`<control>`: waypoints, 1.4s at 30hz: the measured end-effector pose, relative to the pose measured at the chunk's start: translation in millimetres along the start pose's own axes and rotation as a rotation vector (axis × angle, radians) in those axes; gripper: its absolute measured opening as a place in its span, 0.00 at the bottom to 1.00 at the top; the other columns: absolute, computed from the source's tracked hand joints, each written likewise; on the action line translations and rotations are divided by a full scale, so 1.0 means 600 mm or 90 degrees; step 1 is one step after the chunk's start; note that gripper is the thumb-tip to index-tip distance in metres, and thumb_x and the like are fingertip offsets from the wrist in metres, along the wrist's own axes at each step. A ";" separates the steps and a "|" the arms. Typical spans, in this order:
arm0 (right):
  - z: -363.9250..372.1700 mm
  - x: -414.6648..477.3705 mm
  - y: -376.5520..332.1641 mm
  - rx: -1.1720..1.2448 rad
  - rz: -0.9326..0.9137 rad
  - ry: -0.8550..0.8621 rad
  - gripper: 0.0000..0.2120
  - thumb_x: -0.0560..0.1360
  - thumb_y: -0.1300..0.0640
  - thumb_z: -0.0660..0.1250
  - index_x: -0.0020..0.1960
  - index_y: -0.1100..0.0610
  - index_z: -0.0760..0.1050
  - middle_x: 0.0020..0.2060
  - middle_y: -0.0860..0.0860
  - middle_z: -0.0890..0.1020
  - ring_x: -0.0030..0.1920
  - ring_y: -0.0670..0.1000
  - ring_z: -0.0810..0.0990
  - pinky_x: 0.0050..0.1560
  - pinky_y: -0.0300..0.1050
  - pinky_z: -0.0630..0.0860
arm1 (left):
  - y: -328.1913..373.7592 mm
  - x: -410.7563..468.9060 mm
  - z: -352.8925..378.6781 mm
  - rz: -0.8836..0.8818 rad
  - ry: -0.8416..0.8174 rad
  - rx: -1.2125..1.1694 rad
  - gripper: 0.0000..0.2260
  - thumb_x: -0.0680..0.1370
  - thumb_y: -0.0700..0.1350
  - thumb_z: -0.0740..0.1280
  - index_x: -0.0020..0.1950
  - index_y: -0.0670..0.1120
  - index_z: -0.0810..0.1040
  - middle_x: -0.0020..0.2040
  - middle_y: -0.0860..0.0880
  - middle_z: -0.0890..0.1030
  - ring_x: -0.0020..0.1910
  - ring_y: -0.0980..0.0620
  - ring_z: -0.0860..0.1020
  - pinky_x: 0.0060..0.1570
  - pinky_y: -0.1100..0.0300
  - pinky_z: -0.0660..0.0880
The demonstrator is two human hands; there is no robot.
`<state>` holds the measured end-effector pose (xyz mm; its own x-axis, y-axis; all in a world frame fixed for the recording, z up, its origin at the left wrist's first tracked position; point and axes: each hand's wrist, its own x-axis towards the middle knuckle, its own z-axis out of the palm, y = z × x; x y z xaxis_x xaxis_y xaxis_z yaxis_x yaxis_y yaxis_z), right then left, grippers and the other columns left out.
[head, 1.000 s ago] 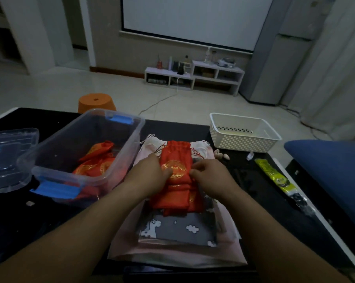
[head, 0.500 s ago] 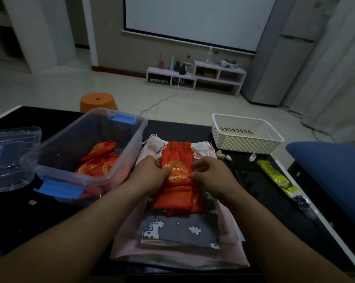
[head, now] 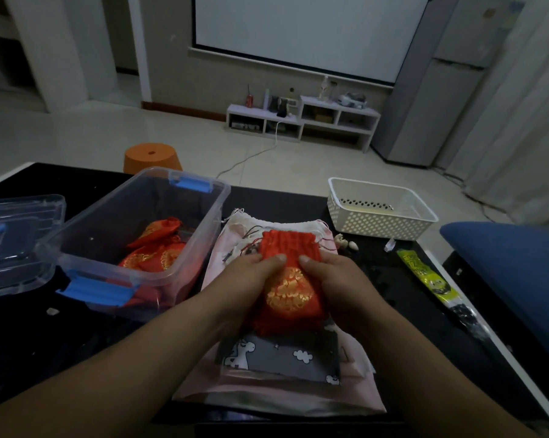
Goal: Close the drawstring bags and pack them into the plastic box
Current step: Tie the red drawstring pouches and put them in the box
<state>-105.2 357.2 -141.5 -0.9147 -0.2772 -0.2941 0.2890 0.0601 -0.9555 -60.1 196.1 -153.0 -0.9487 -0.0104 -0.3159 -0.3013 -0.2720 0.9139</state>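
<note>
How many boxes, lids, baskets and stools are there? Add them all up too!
Box: 1
Lid: 1
Basket: 1
Stool: 1
Total: 4

The plastic box (head: 108,226) is clear, with blue latches, and has no lid on it. Inside it lie red drawstring bags (head: 153,251) with a gold pattern. Just right of the box, one more red bag (head: 287,279) lies flat, its far end gathered, on top of a grey printed bag (head: 282,358) and a pink bag (head: 355,393).
</note>
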 end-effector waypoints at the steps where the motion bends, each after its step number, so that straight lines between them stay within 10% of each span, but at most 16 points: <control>1: 0.002 -0.003 0.005 -0.005 0.013 -0.003 0.10 0.84 0.58 0.66 0.62 0.60 0.81 0.49 0.59 0.88 0.50 0.61 0.88 0.54 0.59 0.84 | -0.004 0.004 -0.004 -0.024 0.003 -0.032 0.13 0.84 0.49 0.66 0.62 0.42 0.81 0.53 0.39 0.87 0.52 0.39 0.86 0.59 0.40 0.81; 10: 0.020 -0.004 0.008 0.070 0.028 -0.006 0.16 0.83 0.46 0.67 0.64 0.55 0.80 0.52 0.57 0.88 0.51 0.59 0.89 0.55 0.59 0.84 | 0.001 0.028 -0.004 -0.082 0.082 -0.208 0.12 0.83 0.48 0.67 0.62 0.42 0.82 0.50 0.40 0.88 0.46 0.41 0.87 0.50 0.45 0.81; 14: 0.035 0.001 -0.002 0.212 0.039 0.060 0.16 0.85 0.47 0.62 0.62 0.56 0.82 0.46 0.56 0.89 0.43 0.55 0.89 0.40 0.51 0.84 | 0.002 0.039 0.000 -0.078 0.084 -0.229 0.12 0.83 0.49 0.68 0.62 0.44 0.82 0.51 0.40 0.87 0.46 0.41 0.87 0.47 0.46 0.82; 19: 0.024 0.014 0.001 0.249 0.061 0.103 0.22 0.87 0.45 0.58 0.66 0.60 0.79 0.58 0.61 0.86 0.59 0.61 0.85 0.63 0.61 0.80 | 0.000 0.053 -0.008 -0.025 0.118 -0.225 0.10 0.82 0.48 0.69 0.60 0.45 0.82 0.46 0.43 0.88 0.41 0.44 0.88 0.42 0.47 0.82; 24: 0.002 0.012 0.000 0.249 0.062 0.094 0.25 0.86 0.42 0.56 0.67 0.62 0.76 0.58 0.61 0.85 0.59 0.59 0.86 0.58 0.54 0.82 | -0.003 0.055 -0.013 -0.003 0.125 -0.184 0.08 0.82 0.44 0.69 0.59 0.43 0.80 0.39 0.44 0.87 0.36 0.47 0.87 0.38 0.49 0.82; 30: -0.020 0.010 0.008 -0.188 -0.174 0.373 0.04 0.81 0.54 0.69 0.55 0.51 0.77 0.54 0.53 0.82 0.50 0.48 0.81 0.52 0.49 0.79 | -0.005 0.059 -0.016 -0.003 0.151 -0.169 0.13 0.81 0.43 0.70 0.63 0.39 0.80 0.39 0.45 0.86 0.33 0.50 0.85 0.33 0.54 0.81; 42: -0.005 0.039 0.028 -0.327 -0.136 0.200 0.04 0.80 0.55 0.72 0.49 0.53 0.86 0.43 0.48 0.87 0.45 0.49 0.86 0.50 0.52 0.85 | -0.009 0.058 -0.014 0.017 0.162 -0.138 0.10 0.85 0.47 0.66 0.50 0.44 0.83 0.38 0.45 0.84 0.32 0.51 0.83 0.33 0.56 0.81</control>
<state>-122.4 354.8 -164.6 -0.9989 -0.0447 -0.0154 -0.0094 0.5077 -0.8615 -90.5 189.0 -171.0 -0.8937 -0.2523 -0.3710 -0.2238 -0.4660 0.8560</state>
